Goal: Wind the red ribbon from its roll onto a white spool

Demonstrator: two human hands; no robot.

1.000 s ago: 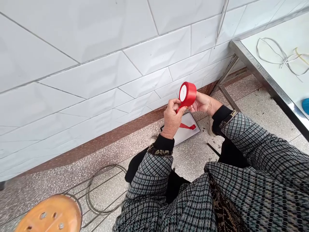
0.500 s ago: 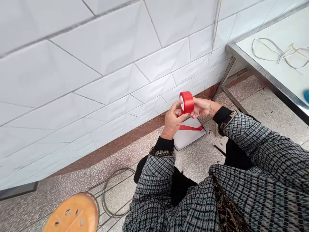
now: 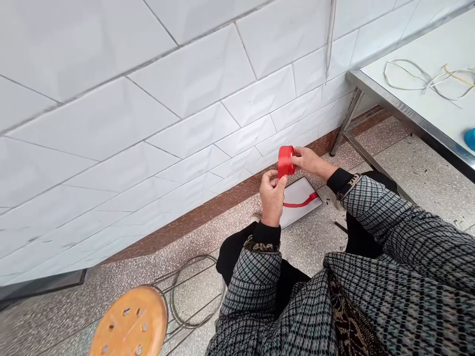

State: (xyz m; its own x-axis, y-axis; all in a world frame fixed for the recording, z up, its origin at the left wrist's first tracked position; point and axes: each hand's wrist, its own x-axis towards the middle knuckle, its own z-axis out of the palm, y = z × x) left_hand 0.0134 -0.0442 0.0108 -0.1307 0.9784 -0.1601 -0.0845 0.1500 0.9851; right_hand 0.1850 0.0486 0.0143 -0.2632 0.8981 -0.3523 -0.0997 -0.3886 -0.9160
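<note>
A roll of shiny red ribbon [image 3: 285, 160] is held up in front of the tiled wall. My right hand [image 3: 306, 160] grips the roll from its right side, with the thumb at the core. Below the roll, my left hand [image 3: 272, 193] is closed, its thumb and fingers pinching the red ribbon at the roll's lower edge. Under both hands, a flat white board [image 3: 300, 190] with a dark edge lies on the floor. Across it runs a red ribbon strip [image 3: 302, 203], whose thicker end sits at the board's right edge.
A metal-framed table [image 3: 401, 101] stands at the right, with loose white cords [image 3: 426, 81] and a blue object [image 3: 470, 139] on it. A fallen stool with an orange round seat [image 3: 129, 324] lies at lower left. The tiled wall [image 3: 208, 74] rises close ahead.
The roll has turned so its other side faces right. My right hand has shifted to grip its right side, while my left hand has moved slightly down and right, onto the ribbon.
</note>
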